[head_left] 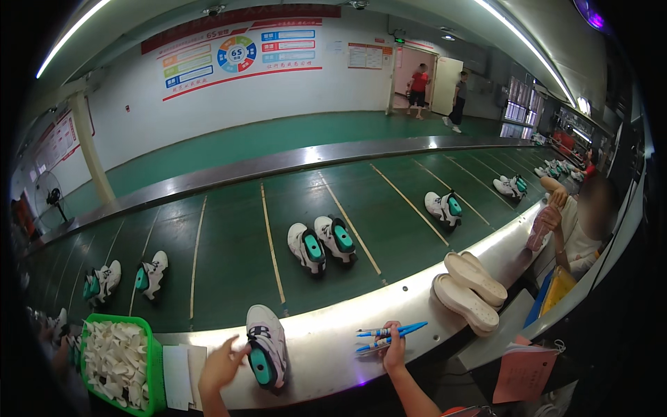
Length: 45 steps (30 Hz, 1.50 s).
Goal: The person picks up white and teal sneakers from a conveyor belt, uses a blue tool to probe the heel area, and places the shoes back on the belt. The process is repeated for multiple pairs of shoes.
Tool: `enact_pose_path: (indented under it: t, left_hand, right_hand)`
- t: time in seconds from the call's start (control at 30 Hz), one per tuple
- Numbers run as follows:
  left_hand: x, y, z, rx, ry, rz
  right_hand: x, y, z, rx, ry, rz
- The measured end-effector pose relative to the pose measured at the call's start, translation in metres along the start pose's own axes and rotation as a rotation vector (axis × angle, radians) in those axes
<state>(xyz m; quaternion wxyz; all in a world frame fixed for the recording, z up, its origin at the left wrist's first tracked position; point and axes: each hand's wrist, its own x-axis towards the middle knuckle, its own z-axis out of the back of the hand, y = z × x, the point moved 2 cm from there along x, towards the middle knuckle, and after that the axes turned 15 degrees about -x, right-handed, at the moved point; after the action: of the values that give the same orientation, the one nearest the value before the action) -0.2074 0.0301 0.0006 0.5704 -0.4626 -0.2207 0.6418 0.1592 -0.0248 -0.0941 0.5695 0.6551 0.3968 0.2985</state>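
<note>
A white sneaker (269, 333) with a black collar and a teal insert stands on the metal ledge in front of me, toe pointing away. My left hand (221, 367) is at its left side, fingers apart and holding nothing; whether a fingertip touches the shoe I cannot tell. To the right of the shoe, my right hand (394, 353) is closed around two slim blue pens (411, 329), which lie crosswise in the fingers. Beyond the ledge, a pair of similar white sneakers (335, 236) rests on the green conveyor belt (229, 264).
A green basket (154, 368) of white scraps stands at left, beside white paper sheets (176, 375). Cream soles (467, 306) are stacked on the ledge at right. A co-worker (583, 229) sits beyond them, holding a pinkish shoe part. More sneakers (443, 208) ride the belt.
</note>
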Motion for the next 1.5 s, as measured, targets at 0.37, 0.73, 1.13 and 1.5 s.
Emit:
enact_pose_path:
  t: [0.37,0.73,1.13,1.5]
  left_hand:
    - [0.131,0.008,-0.045,-0.644,0.098,-0.077]
    - [-0.030,-0.045,-0.050,-0.904,0.127,-1.039]
    - [-0.067,-0.072,-0.060,-0.648,-0.202,-0.785]
    - [-0.056,-0.068,-0.064,-0.681,-0.175,-0.874]
  right_hand:
    - [0.000,-0.004,-0.002,0.017,-0.006,0.030]
    - [0.000,-0.005,-0.007,-0.031,0.001,-0.001]
    - [-0.018,0.019,-0.031,-0.039,-0.055,0.133]
    - [-0.103,0.120,-0.090,0.037,0.080,0.770]
